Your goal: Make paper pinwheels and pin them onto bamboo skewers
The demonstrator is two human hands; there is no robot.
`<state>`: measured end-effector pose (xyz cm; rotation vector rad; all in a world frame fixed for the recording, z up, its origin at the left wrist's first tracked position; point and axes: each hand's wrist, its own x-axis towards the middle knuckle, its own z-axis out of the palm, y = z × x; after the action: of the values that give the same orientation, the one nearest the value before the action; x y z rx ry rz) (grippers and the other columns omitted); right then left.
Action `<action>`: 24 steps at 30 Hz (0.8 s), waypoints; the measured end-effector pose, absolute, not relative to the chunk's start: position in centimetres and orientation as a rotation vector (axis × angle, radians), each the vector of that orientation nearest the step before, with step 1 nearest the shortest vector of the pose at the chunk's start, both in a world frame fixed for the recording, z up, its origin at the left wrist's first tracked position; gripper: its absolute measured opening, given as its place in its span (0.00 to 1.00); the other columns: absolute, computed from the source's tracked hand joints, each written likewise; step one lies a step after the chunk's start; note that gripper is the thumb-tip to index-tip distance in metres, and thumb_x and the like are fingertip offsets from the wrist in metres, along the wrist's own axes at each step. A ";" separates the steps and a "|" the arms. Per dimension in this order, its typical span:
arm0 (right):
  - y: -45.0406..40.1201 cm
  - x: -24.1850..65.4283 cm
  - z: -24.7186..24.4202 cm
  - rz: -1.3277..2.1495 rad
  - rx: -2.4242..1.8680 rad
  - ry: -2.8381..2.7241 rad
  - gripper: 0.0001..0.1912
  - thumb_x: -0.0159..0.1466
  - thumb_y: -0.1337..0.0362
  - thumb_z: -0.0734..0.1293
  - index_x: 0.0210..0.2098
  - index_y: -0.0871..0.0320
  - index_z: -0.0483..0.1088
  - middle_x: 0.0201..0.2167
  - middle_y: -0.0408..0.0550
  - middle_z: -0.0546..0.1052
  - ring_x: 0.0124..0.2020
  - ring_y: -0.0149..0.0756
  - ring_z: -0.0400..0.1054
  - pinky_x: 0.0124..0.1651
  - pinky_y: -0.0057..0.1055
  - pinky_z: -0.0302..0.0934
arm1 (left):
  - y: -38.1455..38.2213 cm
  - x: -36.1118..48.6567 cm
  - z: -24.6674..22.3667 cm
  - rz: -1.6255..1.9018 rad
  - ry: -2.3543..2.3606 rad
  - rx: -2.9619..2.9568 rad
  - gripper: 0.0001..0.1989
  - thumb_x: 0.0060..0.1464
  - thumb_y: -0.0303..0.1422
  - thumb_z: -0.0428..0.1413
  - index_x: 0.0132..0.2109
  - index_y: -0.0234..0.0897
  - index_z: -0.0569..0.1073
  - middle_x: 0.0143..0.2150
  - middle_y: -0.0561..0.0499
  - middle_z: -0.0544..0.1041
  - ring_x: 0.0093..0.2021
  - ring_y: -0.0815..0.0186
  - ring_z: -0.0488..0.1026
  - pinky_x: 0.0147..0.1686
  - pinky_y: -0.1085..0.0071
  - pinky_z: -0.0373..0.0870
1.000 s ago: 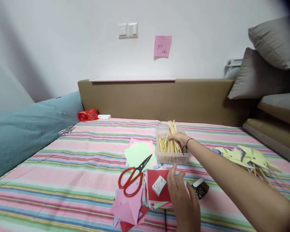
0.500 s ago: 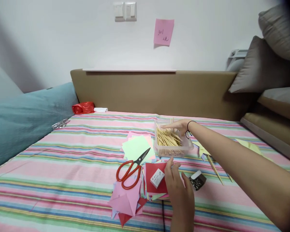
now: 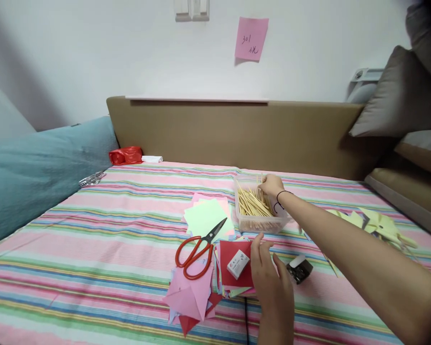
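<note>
My right hand [image 3: 273, 186] reaches into a clear plastic box [image 3: 262, 225] of thin wooden sticks [image 3: 251, 203]. Its thumb and fingers are closed around a stick at the box's right side; the fingertips are partly hidden. Lower down, my left hand [image 3: 271, 273] is empty with its fingers apart, beside a stack of coloured paper squares topped by a red sheet [image 3: 226, 278]. On that sheet lies a small white box [image 3: 238, 264]. Just right of the left hand is a small open black box [image 3: 300, 270] with a white flap.
Red-handled scissors [image 3: 201, 250] lie across pale green paper sheets [image 3: 208, 215] and cut pink paper pieces [image 3: 190, 297]. Yellow paper pinwheels [image 3: 380, 224] rest on the right, partly behind my right forearm. A red plastic roll [image 3: 125, 155] sits at the back left.
My right hand has gone from stretched fingers over the box to fingers closed at the sticks. My left hand keeps its pose. The view has shifted slightly.
</note>
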<state>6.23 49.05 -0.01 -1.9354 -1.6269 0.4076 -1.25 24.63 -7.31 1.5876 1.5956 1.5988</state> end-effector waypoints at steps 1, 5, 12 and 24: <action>49.0 6.3 0.6 0.387 -1.942 -1.662 0.11 0.65 0.61 0.67 0.42 0.62 0.72 0.40 0.49 0.76 0.40 0.36 0.72 0.44 0.37 0.68 | 24.6 -1.3 -7.2 1.587 1.590 1.585 0.16 0.58 0.20 0.41 0.49 0.35 0.67 0.58 0.35 0.68 0.60 0.57 0.66 0.53 0.58 0.67; 49.0 5.9 3.5 0.258 -1.892 -1.788 0.09 0.59 0.68 0.70 0.40 0.61 0.75 0.37 0.51 0.79 0.42 0.38 0.73 0.48 0.32 0.65 | 24.6 -1.5 -6.9 1.557 1.600 1.592 0.15 0.58 0.20 0.41 0.47 0.34 0.68 0.57 0.35 0.68 0.59 0.57 0.66 0.53 0.58 0.67; 48.6 5.9 6.0 0.330 -1.916 -2.022 0.07 0.55 0.64 0.71 0.29 0.62 0.78 0.21 0.48 0.77 0.23 0.34 0.73 0.33 0.27 0.67 | 24.8 -1.8 -6.9 1.604 1.625 1.587 0.14 0.56 0.19 0.44 0.46 0.35 0.68 0.55 0.37 0.70 0.56 0.58 0.69 0.50 0.60 0.69; 47.2 6.8 3.8 0.117 -2.067 -2.160 0.08 0.62 0.66 0.67 0.36 0.65 0.75 0.39 0.58 0.78 0.44 0.43 0.72 0.46 0.36 0.64 | 25.2 -1.8 -6.9 1.639 1.632 1.539 0.14 0.56 0.19 0.44 0.46 0.35 0.67 0.55 0.37 0.70 0.53 0.59 0.71 0.47 0.61 0.70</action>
<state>6.77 47.19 3.84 -2.0670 -2.1603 0.1171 -1.77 25.23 -6.92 1.5395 1.6318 1.6387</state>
